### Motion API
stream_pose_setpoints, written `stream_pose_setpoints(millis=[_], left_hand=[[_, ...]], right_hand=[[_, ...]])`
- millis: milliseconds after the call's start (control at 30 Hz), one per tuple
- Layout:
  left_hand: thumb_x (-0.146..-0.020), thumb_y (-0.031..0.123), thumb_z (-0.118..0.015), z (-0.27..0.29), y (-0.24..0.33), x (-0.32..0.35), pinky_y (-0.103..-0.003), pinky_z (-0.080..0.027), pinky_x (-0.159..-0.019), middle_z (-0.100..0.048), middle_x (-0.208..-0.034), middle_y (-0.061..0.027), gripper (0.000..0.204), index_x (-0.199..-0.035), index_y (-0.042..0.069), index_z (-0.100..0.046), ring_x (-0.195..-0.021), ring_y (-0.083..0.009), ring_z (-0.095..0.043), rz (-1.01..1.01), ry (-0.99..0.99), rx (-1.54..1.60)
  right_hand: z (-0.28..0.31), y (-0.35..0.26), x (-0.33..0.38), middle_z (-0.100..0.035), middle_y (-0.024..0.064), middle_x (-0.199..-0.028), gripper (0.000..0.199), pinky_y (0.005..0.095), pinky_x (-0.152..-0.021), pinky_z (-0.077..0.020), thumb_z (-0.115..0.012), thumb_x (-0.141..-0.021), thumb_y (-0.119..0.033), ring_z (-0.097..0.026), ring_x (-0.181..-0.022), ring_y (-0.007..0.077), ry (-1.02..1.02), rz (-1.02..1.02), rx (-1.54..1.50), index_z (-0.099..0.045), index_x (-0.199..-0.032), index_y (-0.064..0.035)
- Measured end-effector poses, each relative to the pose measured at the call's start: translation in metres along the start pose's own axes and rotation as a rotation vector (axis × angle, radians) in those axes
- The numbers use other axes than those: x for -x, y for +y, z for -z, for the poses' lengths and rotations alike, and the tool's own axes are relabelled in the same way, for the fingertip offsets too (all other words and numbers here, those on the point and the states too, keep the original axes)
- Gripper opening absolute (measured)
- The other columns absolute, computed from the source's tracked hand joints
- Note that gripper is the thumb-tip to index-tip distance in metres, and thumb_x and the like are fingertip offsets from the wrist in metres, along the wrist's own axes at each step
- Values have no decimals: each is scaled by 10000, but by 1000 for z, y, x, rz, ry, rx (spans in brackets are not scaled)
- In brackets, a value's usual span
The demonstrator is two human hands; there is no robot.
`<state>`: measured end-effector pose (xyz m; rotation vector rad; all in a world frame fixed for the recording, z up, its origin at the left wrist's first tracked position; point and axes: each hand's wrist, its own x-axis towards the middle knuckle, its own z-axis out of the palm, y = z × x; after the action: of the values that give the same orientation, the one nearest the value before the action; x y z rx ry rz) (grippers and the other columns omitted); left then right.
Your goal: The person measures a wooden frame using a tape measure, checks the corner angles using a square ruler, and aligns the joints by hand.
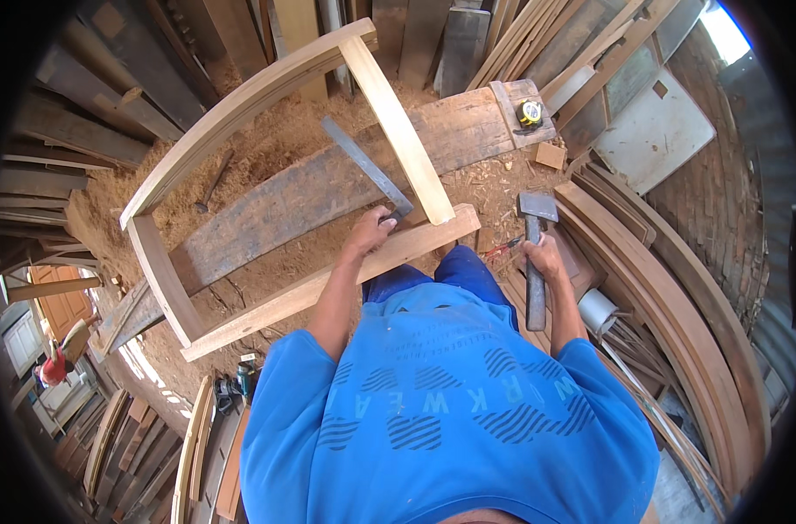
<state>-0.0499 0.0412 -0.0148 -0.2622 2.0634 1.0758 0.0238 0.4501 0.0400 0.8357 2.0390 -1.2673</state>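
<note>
Head view: my left hand presses fingers down on a steel square at the corner of a wooden frame lying across a plank. My right hand is closed around a hammer, head up, just right of the frame.

Pale raw-wood frame; dull grey metal square; matt steel hammer.
</note>
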Motion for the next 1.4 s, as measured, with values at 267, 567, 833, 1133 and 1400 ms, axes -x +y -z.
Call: stream_pose_setpoints(millis=[267, 567, 833, 1133, 1400], left_hand=[[-876, 270, -688, 3, 2, -9, -405, -495, -737, -710, -956, -144, 315, -1069, 22, -678, -836, -259, -648, -112, -252, -127], [-887, 273, -693, -4, 10, -13, -391, -498, -712, -704, -921, -135, 299, -1062, 30, -680, -822, -237, -650, -115, -273, -84], [-894, 267, -696, -3, 14, -10, -399, -509, -754, -714, -955, -148, 301, -1074, 26, -683, -862, -251, -661, -111, -259, -104], [-898, 260, -673, -5, 5, -9, -414, -509, -787, -712, -1009, -169, 314, -1099, 19, -676, -899, -279, -671, -159, -216, -83], [-1003, 364, -484, 1, -10, 23, -459, -490, -871, -704, -1050, -173, 353, -1169, 58, -545, -993, -353, -668, 146, -40, 29]], right_hand=[[-26, 31, 9, -631, 70, -658, 161, 299, -513, -456, -664, -807, -107, -592, -532, 154, -143, -61, -69, -610, -876, 27], [-37, 19, -3, -625, 72, -656, 148, 305, -518, -469, -668, -813, -95, -595, -545, 155, -179, -37, -98, -602, -874, 23], [-26, 33, -26, -622, 63, -683, 116, 287, -514, -468, -667, -831, -89, -582, -545, 146, -171, -27, -87, -608, -883, -3], [45, -43, 7, -616, 17, -677, 301, 251, -461, -453, -744, -858, -290, -569, -540, 89, 18, 119, -209, -604, -931, -34], [214, -79, 4, -605, 20, -647, 270, 277, -493, -414, -692, -872, -320, -530, -520, 104, 558, 271, 17, -627, -804, -66]])
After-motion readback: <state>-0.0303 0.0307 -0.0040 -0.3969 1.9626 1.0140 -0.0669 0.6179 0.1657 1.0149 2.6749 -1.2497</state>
